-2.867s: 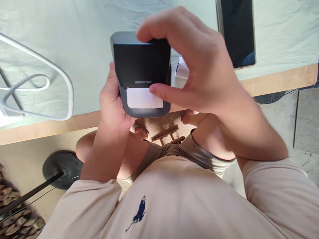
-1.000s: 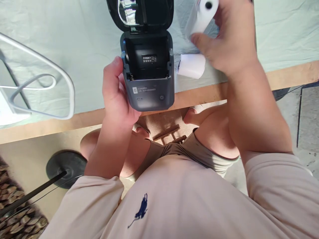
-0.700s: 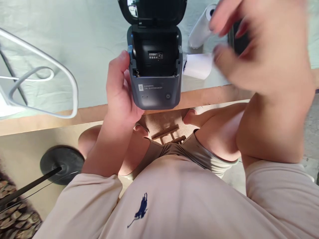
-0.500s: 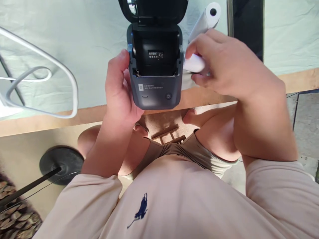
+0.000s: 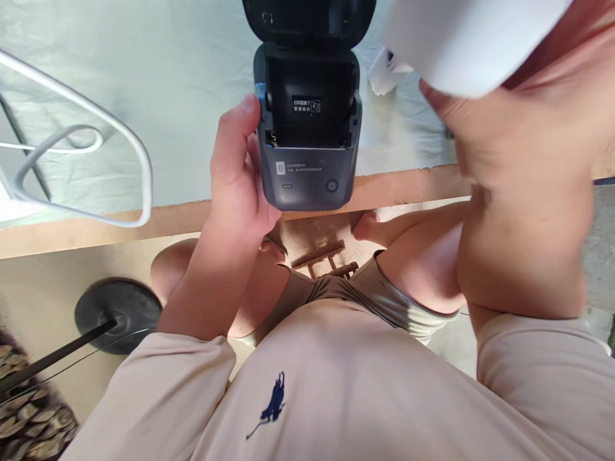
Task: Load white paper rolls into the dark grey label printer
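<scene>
My left hand [image 5: 237, 173] grips a dark grey label printer [image 5: 307, 182] by its left side, over the table's front edge. The printer's lid [image 5: 307, 19] is flipped up and back, and the black paper bay under it holds no roll. My right hand [image 5: 519, 128] is raised close to the camera at the upper right, blurred, and is closed on a white paper roll [image 5: 471, 38]. A second white roll [image 5: 384, 72] lies on the cloth just right of the printer.
A pale green cloth [image 5: 182, 83] covers the table, with a wooden edge [image 5: 96, 234] along the front. A white cable loop [image 5: 129, 141] lies at the left. On the floor there are a black round stand base [image 5: 118, 314] and woody bits [image 5: 29, 422].
The printer's lid has been opened and its roll set on the cloth. My right hand took the other roll beside the printer and lifted it towards the camera.
</scene>
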The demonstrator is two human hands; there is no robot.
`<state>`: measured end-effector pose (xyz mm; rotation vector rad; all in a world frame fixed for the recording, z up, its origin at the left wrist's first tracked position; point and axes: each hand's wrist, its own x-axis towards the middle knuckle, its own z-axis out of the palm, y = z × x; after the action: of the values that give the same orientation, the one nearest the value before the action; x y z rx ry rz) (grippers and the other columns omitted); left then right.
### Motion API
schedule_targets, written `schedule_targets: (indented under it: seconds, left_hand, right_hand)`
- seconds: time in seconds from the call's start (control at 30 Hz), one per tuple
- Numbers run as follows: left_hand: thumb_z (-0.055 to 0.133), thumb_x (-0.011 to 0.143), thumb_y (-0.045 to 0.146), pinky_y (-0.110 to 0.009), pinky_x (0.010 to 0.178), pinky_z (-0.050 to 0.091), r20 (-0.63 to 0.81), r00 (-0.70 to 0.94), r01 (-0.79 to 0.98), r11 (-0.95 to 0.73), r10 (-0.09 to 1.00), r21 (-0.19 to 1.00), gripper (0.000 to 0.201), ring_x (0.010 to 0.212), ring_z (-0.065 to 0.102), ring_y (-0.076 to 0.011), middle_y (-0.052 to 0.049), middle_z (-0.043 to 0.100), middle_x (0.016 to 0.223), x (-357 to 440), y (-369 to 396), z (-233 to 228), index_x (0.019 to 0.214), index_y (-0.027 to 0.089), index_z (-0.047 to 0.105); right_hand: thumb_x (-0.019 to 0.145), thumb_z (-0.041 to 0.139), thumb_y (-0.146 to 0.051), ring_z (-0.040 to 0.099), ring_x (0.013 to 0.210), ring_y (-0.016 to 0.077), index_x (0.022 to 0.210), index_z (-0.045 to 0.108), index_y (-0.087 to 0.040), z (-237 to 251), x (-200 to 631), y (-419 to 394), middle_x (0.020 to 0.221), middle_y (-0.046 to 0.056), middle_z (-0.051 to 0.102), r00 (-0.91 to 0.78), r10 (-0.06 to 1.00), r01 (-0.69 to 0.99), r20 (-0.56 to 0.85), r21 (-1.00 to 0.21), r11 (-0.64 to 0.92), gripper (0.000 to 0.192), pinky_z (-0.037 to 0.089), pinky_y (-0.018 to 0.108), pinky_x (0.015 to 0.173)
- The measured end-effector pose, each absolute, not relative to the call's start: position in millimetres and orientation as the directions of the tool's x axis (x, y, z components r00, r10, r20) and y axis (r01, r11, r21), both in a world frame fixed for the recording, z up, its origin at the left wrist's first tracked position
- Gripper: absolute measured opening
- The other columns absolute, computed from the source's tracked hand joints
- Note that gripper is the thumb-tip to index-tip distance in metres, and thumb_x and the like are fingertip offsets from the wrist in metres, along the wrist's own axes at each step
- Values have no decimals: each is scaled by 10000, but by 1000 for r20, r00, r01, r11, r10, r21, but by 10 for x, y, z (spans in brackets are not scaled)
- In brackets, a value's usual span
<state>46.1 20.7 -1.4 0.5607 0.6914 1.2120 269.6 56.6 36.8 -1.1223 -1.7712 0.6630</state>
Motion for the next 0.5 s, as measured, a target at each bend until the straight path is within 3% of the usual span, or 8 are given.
schedule_targets:
  seconds: [0.07,0.17,0.27,0.4,0.5]
  left_hand:
    - [343,1059,324,-461,1231,503,-179,203,-638,269,963,721,403,1422,590,-279,-55,767,1146,483,193,0,905,179,686]
    - [390,1054,313,-438,1213,519,-169,185,-598,248,968,762,351,1414,594,-249,-51,756,1115,513,187,-3,971,177,703]
    - [421,1033,301,-411,1180,535,-161,176,-594,235,971,769,309,1408,594,-245,-57,731,1076,523,196,-29,975,206,710]
    - [434,1034,333,-408,1157,541,-212,182,-616,279,960,737,279,1272,680,-247,-50,684,987,524,196,-22,962,204,670]
    - [424,1054,308,-395,1179,519,-213,187,-635,284,959,719,235,1252,677,-220,-52,696,1020,528,180,4,989,194,619]
  right_hand:
    - [889,609,-360,646,1153,182,1043,603,-227,333,2584,542,1101,21,662,-306,781,457,544,-636,622,204,490,353,1079]
    - [926,539,-373,666,979,149,937,543,-240,308,2382,481,1035,16,653,-351,770,524,532,-571,633,134,537,326,877]
    - [1011,409,-308,670,1060,149,890,544,-229,289,2244,445,1041,26,671,-378,766,627,521,-465,625,197,543,333,948]
    - [991,470,-325,694,1062,204,950,594,-232,314,2202,447,1008,-3,713,-430,802,779,415,-278,562,160,506,406,952]
    - [978,490,-364,672,1095,255,983,636,-257,383,2196,426,1021,-4,735,-410,852,842,327,-225,491,181,484,447,959]
